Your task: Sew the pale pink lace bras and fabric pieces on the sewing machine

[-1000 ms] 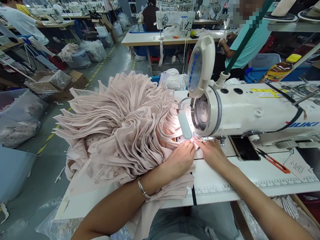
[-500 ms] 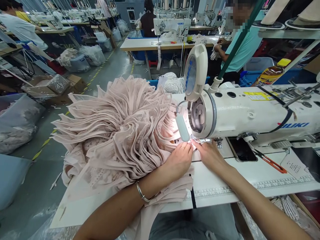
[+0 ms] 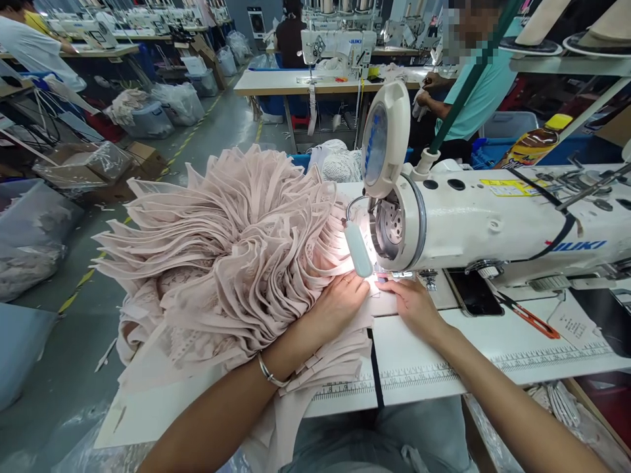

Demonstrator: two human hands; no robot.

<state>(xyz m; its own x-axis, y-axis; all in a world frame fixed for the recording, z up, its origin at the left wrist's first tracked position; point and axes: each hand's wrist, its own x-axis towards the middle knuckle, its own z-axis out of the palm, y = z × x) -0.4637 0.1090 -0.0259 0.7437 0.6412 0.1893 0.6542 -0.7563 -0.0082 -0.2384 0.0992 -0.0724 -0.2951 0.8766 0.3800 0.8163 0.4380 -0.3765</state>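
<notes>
A big ruffled heap of pale pink fabric pieces [image 3: 231, 243] covers the left of the white sewing table [image 3: 419, 355]. My left hand [image 3: 345, 295] rests at the heap's right edge, its fingers closed on the pink fabric just below the lamp. Just right of it my right hand [image 3: 414, 301] reaches toward the needle area with fingers together at the fabric's edge; what they pinch is too small to make out. The white sewing machine [image 3: 458, 217] stands above both hands, its round end cover open. A small lamp [image 3: 358, 251] hides part of the stitching spot.
Right of my right hand lie a phone [image 3: 476, 293], orange-handled scissors [image 3: 532, 316] and a paper note [image 3: 572, 322]. A drink bottle [image 3: 535, 141] stands behind the machine. People sit at other machines beyond. Plastic bags and boxes line the floor at left.
My left hand has shifted slightly left, widening the gap to my right hand. The view has moved a little, and the round mechanism in the machine's end has turned.
</notes>
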